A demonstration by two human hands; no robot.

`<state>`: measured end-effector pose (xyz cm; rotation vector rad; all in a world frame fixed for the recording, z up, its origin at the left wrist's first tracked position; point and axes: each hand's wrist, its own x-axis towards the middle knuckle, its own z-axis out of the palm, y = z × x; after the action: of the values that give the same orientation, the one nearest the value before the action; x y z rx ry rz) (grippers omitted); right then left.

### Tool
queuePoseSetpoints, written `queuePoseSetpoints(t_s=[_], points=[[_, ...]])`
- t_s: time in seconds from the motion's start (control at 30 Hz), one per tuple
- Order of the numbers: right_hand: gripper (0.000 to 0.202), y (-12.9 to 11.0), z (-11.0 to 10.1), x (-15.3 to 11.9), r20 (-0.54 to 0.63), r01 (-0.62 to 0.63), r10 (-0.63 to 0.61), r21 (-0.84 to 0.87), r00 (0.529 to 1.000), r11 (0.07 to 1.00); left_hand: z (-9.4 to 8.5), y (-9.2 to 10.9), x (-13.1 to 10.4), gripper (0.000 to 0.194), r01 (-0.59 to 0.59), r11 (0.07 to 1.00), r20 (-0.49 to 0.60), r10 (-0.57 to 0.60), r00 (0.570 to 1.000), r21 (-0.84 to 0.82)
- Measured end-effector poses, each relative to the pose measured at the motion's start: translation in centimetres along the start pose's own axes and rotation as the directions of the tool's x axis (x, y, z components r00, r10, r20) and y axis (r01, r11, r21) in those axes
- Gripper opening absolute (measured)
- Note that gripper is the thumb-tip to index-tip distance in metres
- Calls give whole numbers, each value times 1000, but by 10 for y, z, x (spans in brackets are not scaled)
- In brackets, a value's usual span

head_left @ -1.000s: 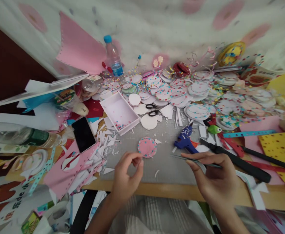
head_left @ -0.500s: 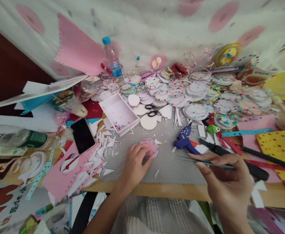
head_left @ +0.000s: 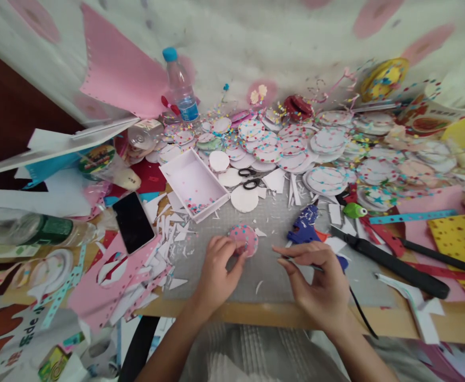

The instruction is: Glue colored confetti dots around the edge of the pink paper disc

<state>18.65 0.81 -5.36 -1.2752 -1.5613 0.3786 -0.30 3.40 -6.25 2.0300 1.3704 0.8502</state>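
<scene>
My left hand [head_left: 220, 268] grips the near edge of a small pink disc [head_left: 245, 239] between thumb and fingers. Blue and red dots are scattered over the disc, which is on the grey cutting mat [head_left: 232, 286]. To the right, my right hand [head_left: 320, 281] is closed around thin tweezers [head_left: 314, 266], mostly covered by the fingers and pointing left at the disc without touching it. Behind that hand lies a blue glue gun [head_left: 303, 223], partly hidden. An open white box [head_left: 220, 201] with small coloured bits inside stands beyond my left hand.
Black-handled scissors [head_left: 251, 183] and white paper circles [head_left: 244, 198] lie behind the disc. Decorated discs [head_left: 326, 180] are heaped along the back. A black-handled knife [head_left: 399, 260] rests at right. On the left are a phone [head_left: 132, 223], paper scraps [head_left: 177, 231] and a bottle [head_left: 49, 228].
My right hand has moved left with the tweezers, closer to the pink disc. The left hand keeps its hold on the disc. The camera view has shifted slightly.
</scene>
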Motion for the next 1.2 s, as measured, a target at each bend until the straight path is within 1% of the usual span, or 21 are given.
queuePoseSetpoints(t_s=[0.1, 0.27, 0.33, 0.5, 0.67, 0.73, 0.83, 1.0, 1.1, 1.2], points=[[23, -1, 6, 4, 54, 49, -45, -70, 997, 996, 1, -1, 0, 7, 1, 1000, 13, -1, 1000, -14], [24, 2, 11, 6, 82, 66, -57, -111, 995, 992, 2, -2, 0, 10, -16, 999, 14, 17, 1000, -40], [24, 4, 11, 5, 91, 25, -16, -91, 996, 996, 1, -2, 1, 10, -22, 999, 17, 23, 1000, -36], [22, 9, 9, 6, 110, -136, 137, -22, 984, 990, -4, -1, 0, 12, -45, 999, 70, 46, 996, -20], [21, 11, 3, 8, 133, -228, 220, 53, 966, 972, -8, -3, -2, 17, -102, 995, 103, 104, 989, -23], [21, 11, 0, 9, 144, -256, 242, 83, 959, 963, -11, -3, -1, 16, -135, 991, 123, 135, 983, -8], [21, 10, -6, 12, 176, -275, 248, 154, 953, 949, -18, -3, 1, 14, -203, 979, 165, 200, 966, 1], [22, 1, -14, 16, 235, -309, 253, 240, 938, 920, -38, 1, 6, 19, -359, 933, 229, 343, 911, 32], [23, -5, -17, 18, 218, -289, 237, 254, 947, 923, -49, 6, 8, 19, -416, 906, 284, 381, 880, 75], [25, -5, -24, 21, 155, -225, 192, 237, 969, 945, -56, 7, 11, 18, -437, 891, 314, 382, 869, 127]])
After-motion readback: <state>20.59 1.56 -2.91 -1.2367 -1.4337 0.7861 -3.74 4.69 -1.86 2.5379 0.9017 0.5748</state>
